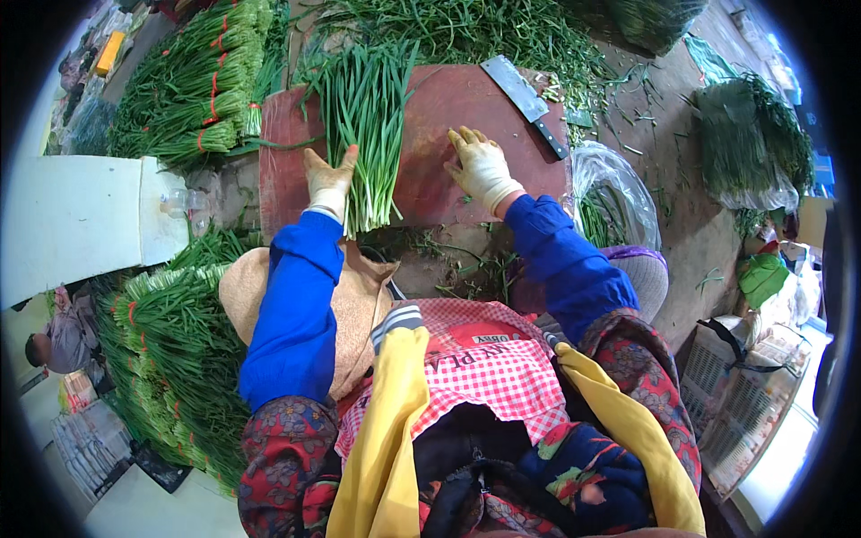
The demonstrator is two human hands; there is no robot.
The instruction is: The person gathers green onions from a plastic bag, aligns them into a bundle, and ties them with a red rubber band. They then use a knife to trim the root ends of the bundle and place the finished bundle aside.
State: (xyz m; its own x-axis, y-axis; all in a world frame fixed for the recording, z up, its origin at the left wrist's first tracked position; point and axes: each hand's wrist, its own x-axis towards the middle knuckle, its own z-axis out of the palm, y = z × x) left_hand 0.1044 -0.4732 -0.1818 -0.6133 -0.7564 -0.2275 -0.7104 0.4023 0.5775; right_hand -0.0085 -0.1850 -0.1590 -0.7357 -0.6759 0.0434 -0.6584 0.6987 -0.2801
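Observation:
A loose bunch of Chinese chives (366,128) lies on a red board (444,181), its pale stem ends towards me. My left hand (331,176), in a whitish glove with stained fingers, touches the left side of the stems with thumb and fingers spread. My right hand (481,165), gloved too, rests on the board to the right of the bunch, fingers slightly bent and holding nothing. A cleaver (521,97) with a black handle lies at the board's right part, handle towards me. Cut stem bits (550,87) are beside its blade.
Tied chive bundles are stacked at the upper left (202,87) and lower left (168,336). Loose greens (464,30) cover the floor beyond the board. A clear plastic bag (622,181) stands at its right, bagged greens (746,141) farther right. A person (64,336) is at far left.

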